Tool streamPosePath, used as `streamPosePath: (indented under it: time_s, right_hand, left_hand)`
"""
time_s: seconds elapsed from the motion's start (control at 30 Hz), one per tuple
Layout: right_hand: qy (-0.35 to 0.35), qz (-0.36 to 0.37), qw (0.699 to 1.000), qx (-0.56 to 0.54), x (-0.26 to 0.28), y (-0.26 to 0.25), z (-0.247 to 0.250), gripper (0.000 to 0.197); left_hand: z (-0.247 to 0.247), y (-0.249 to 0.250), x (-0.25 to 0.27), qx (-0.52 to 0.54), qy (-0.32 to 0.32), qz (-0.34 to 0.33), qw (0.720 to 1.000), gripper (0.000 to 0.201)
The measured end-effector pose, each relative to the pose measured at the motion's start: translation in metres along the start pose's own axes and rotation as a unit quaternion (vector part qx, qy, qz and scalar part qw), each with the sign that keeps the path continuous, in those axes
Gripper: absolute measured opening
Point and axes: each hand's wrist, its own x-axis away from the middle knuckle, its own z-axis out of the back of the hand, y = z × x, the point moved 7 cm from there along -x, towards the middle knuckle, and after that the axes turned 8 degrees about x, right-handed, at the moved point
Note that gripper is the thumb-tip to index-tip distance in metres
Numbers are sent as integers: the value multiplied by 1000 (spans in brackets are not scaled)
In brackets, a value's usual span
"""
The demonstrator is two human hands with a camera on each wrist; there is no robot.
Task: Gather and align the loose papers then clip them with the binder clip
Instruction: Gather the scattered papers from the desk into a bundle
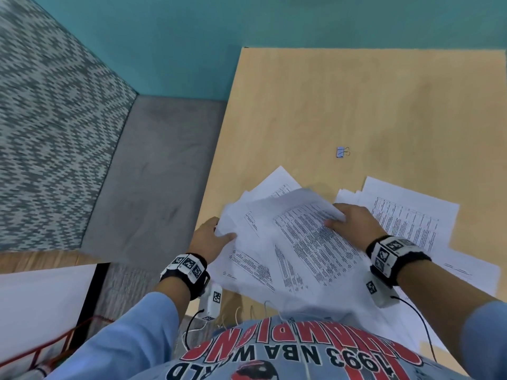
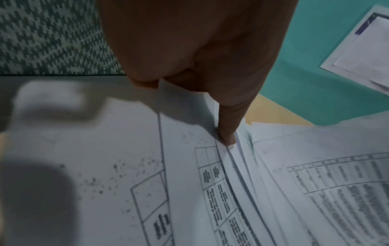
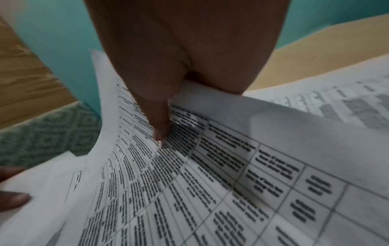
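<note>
The loose papers [image 1: 296,242] are partly gathered: a ragged, fanned bundle is lifted over the near edge of the wooden table [image 1: 356,105], its edges plainly not squared. The left hand [image 1: 211,237] pinches the bundle's left side, thumb on top, and the right hand [image 1: 354,223] grips its far right corner, thumb pressed on the printed sheet with the fingers curled beneath. More sheets [image 1: 411,215] lie flat on the table to the right, not collected. The binder clip [image 1: 342,152] sits untouched farther out on the table, well apart from both hands. By my judgement gathering is midway; aligning and clipping remain.
</note>
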Motion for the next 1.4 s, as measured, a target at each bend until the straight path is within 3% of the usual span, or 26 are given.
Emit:
streamPosePath:
  time_s: [0.27,0.5,0.57,0.63,0.77,0.87,0.97,1.1,1.27,1.4]
  right_hand:
    - [-3,41,999,-2,-34,-44,-12,57]
    - [-9,0,994,-105,-46,-50,-17,64]
    - [-17,15,995,-98,-47,-51,-18,51]
    - [-16,34,996,-86,-43,-52,-16,20]
    - [22,31,989,-140,-32,-40,0,6]
    - [44,16,981,-186,-25,-23,10,21]
    - [74,0,972,-222,-16,-6,18,24]
    - [99,-4,947,-305,-3,2,28,26]
    - [96,19,935,-342,10,-11,41,7]
    - [81,42,923,-375,24,-30,57,20]
  left_hand:
    - [5,6,8,137,-60,-30,988,8]
    - [28,10,1,108,-82,-39,990,18]
    - [32,11,-1,124,-88,-43,987,20]
    - [38,11,-3,146,-75,-41,986,20]
    - [47,7,2,188,-44,-2,981,19]
    - [44,-3,5,199,-60,34,978,23]
    - [38,-12,10,112,-104,61,986,38]
    - [52,-13,11,16,-51,35,998,17]
    - [73,12,17,-16,26,-22,999,24]
    - [90,35,19,-34,37,-68,996,33]
